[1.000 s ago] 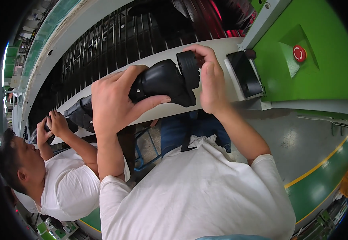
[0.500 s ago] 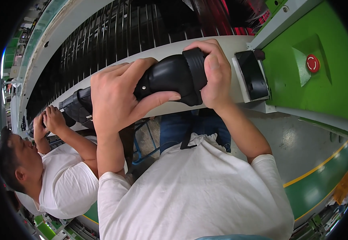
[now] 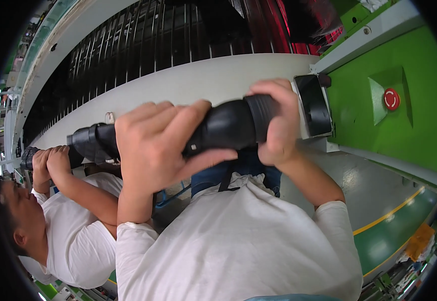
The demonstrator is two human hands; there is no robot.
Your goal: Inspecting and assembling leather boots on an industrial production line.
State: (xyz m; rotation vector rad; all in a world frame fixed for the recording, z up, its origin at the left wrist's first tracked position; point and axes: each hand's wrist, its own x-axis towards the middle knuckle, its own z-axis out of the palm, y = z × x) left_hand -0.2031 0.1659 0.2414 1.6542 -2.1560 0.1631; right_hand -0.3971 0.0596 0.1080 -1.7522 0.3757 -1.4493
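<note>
Both my hands grip a shiny black leather-like piece (image 3: pixel 228 123) with a ribbed band at its right end and a small metal stud on its side. My left hand (image 3: pixel 153 145) is wrapped over its left part, the thumb along the lower side. My right hand (image 3: pixel 281 118), slightly blurred, closes round the ribbed end. Left of my left hand a black strapped part (image 3: pixel 94 143) shows; my hand hides whether it joins the piece I hold. Beyond it, a co-worker's hands (image 3: pixel 52 160) hold another black textured thing.
A pale machine ledge (image 3: pixel 228 75) runs along a bed of metal rods (image 3: pixel 153 45). At its right end lies a phone-like black device (image 3: pixel 314 105). A green panel (image 3: pixel 359 120) carries a red stop button (image 3: pixel 391 99). The co-worker (image 3: pixel 78 231) sits close on my left.
My hands and the black piece have come lower in view, toward my body, and slightly right. The co-worker's hands have also shifted lower and a little left. The whole view has shifted slightly.
</note>
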